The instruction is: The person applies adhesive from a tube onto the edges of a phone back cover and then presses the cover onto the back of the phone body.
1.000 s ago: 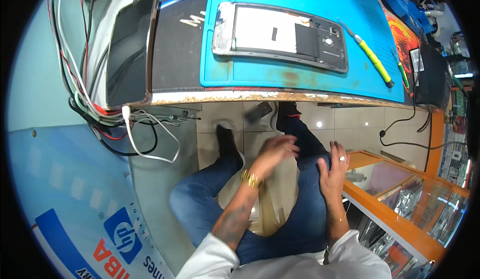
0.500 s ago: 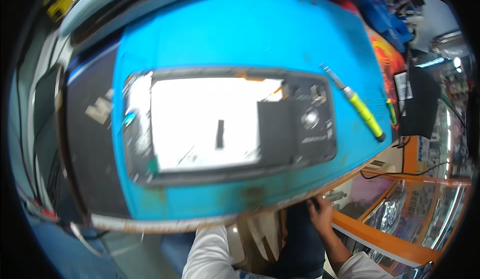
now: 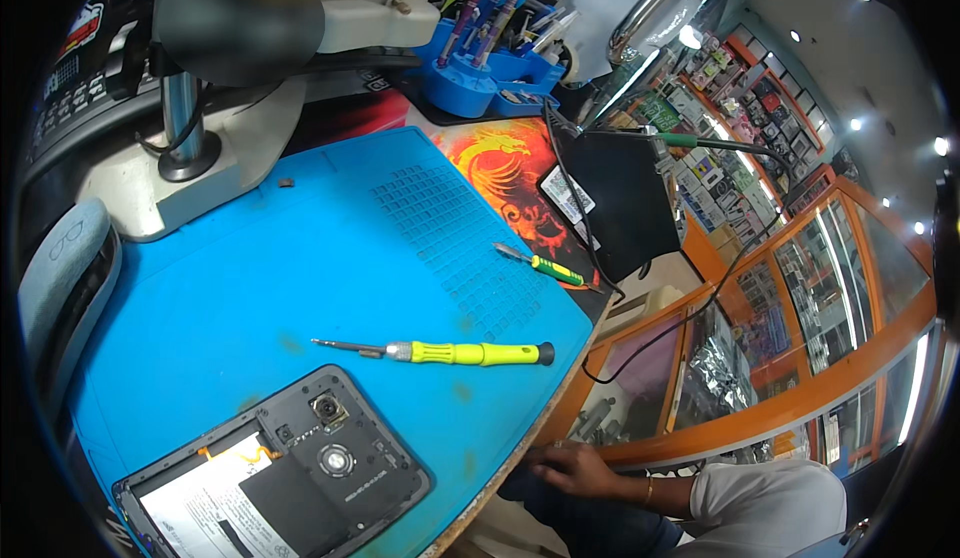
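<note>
My right hand (image 3: 575, 470) is low at the right, beside the bench edge and above my dark trouser leg. Its fingers are curled together; whether they hold anything is hidden. My left hand is out of the picture. On the blue work mat (image 3: 250, 288) lies an opened phone (image 3: 375, 453), its inside facing up, with a white battery (image 3: 200, 508) and a round metal part. The lower left of the phone runs toward the picture's dark rim. A yellow-green screwdriver (image 3: 465, 354) rests above it, touched by neither hand.
A green-and-yellow tool (image 3: 555, 270) lies at the mat's right edge, beside a black flat object (image 3: 620, 198) and a cable. Farther back stand a blue tool holder (image 3: 465, 83) and a metal post on a pale base (image 3: 190, 183). An orange-framed glass case (image 3: 820, 248) stands right.
My view has swung to the right and farther up the bench. The phone now appears at the lower left, and my left arm has gone out of view. My right hand stays below the bench edge.
</note>
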{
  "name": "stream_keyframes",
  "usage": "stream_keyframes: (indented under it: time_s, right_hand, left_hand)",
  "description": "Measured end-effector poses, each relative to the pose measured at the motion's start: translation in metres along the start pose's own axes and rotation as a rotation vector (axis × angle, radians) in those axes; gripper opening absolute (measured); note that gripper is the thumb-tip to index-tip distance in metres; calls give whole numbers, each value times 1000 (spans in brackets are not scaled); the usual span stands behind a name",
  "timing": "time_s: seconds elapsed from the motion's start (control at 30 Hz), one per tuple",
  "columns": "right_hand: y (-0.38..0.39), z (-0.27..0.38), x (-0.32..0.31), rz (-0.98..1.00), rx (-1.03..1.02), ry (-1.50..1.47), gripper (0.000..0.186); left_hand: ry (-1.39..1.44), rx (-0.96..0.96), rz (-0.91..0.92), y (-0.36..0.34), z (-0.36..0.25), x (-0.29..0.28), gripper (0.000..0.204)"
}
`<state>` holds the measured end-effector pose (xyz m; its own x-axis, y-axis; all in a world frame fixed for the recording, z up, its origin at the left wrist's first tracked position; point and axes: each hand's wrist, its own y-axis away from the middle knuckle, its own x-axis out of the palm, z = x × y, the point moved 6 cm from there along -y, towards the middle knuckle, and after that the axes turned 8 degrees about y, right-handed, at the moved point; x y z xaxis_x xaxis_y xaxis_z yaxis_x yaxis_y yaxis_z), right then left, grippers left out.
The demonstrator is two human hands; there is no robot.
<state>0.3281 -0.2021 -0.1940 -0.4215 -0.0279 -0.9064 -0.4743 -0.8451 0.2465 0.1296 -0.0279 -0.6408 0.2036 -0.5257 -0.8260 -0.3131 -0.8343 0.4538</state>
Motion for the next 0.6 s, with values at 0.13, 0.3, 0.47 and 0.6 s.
stream_keyframes:
  time_s: [0.13,0.3,0.47,0.6]
  right_hand:
    - [-1,0,1,-12,-10,-37,26]
    - [2,-2,2,-24,-35,8,23]
    - [-5,9,-7,-19,-69,7,24]
    - [-3,41,-5,-82,-170,8,29]
  left_hand:
    - [-3,-5,10,-2,9,0,68]
    - [14,4,18,4,13,3,73]
    - [78,1,-7,24,26,-1,78]
    - [214,158,-153,48,3,-55,82]
